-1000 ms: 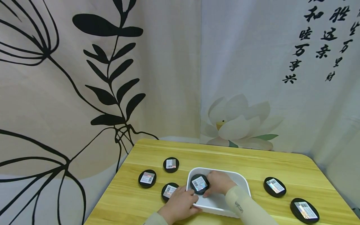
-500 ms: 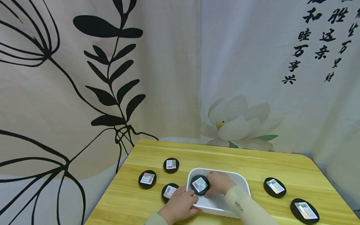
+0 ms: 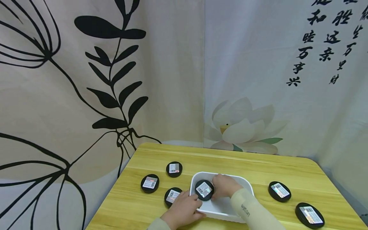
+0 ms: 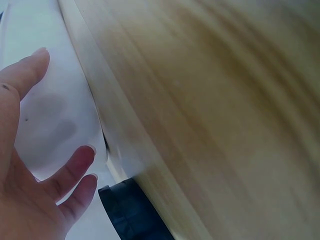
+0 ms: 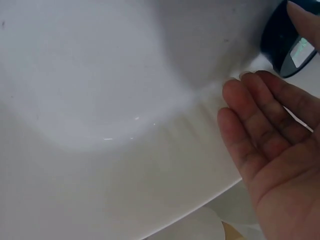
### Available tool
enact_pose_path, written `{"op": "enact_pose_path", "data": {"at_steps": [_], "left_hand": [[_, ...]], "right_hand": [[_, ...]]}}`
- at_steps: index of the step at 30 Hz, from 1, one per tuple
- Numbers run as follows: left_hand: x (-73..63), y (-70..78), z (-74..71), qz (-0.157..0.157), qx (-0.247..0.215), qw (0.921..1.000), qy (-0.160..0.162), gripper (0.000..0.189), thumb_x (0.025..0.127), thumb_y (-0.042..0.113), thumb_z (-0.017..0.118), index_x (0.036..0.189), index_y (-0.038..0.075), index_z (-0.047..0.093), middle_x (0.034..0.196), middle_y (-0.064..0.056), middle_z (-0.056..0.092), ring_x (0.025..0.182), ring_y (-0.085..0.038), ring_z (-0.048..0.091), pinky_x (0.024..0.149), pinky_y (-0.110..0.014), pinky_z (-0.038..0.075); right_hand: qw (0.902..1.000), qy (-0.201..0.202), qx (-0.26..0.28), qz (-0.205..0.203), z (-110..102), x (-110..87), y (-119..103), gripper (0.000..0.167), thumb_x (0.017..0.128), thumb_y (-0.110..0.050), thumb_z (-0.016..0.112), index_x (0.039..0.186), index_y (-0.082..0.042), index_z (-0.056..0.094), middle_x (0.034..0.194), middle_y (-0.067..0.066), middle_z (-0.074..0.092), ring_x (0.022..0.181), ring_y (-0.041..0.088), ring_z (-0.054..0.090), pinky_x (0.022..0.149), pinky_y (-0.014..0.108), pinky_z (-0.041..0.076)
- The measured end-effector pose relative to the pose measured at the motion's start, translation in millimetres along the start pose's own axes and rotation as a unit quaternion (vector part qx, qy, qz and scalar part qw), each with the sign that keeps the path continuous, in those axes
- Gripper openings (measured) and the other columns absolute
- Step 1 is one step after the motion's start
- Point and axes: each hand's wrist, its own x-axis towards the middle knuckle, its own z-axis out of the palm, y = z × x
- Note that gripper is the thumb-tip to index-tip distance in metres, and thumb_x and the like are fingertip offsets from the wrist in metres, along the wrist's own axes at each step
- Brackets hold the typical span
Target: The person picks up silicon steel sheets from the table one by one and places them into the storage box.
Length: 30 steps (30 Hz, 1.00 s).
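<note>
In the head view a white plastic box (image 3: 219,210) stands near the table's front edge. One black round container (image 3: 204,190) with a barcode label lies in its left end. My left hand (image 3: 184,207) grips the box at its near left corner, and the left wrist view shows the thumb (image 4: 35,70) along the outer wall. My right hand (image 3: 225,186) is inside the box, just right of the container. The right wrist view shows straight, relaxed fingers (image 5: 255,110) beside the container (image 5: 280,42); the thumb tip overlaps its edge.
Left of the box lie three similar black containers: a far one (image 3: 174,169), a left one (image 3: 149,183) and one (image 3: 172,196) partly behind my left hand. Two more, one farther (image 3: 279,191) and one nearer (image 3: 309,215), lie to the right. A printed curtain (image 3: 172,80) hangs behind the table (image 3: 244,158).
My right thumb has drawn back slightly from the container's near edge, while the container stays in the box's left end. My left hand keeps its place. The head view shifts a little.
</note>
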Motion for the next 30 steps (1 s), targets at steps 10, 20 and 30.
{"op": "enact_pose_path", "data": {"at_steps": [10,20,30], "left_hand": [[-0.3,-0.3,-0.2,0.0,-0.004,1.0,-0.007,0.038,0.089,0.066,0.061,0.075,0.031,0.056,0.08,0.015,0.053,0.086,-0.014,0.054,0.089,-0.035,0.048],[1.0,-0.7,-0.4,-0.002,-0.006,0.9999,-0.008,0.037,0.089,0.065,0.061,0.076,0.031,0.057,0.081,0.015,0.054,0.088,-0.014,0.056,0.091,-0.035,0.048],[0.2,-1.6,-0.9,0.03,0.007,0.9991,0.031,0.038,0.088,0.063,0.065,0.074,0.029,0.056,0.077,0.014,0.052,0.076,-0.01,0.05,0.075,-0.025,0.044]], "right_hand": [[0.9998,0.001,0.007,-0.02,-9,-5.4,-1,0.032,0.06,-0.021,0.092,0.07,-0.016,0.062,0.062,-0.009,0.055,0.057,0.012,0.047,0.056,0.031,0.042],[0.9995,-0.001,0.0,-0.033,-17,-7.3,0,0.026,0.068,-0.024,0.089,0.075,-0.012,0.068,0.071,-0.006,0.063,0.059,0.011,0.05,0.059,0.033,0.047],[0.9994,-0.002,0.011,-0.034,-21,-13.6,2,0.028,0.071,-0.027,0.087,0.085,-0.007,0.073,0.076,-0.003,0.067,0.064,0.012,0.054,0.064,0.035,0.049]]}}
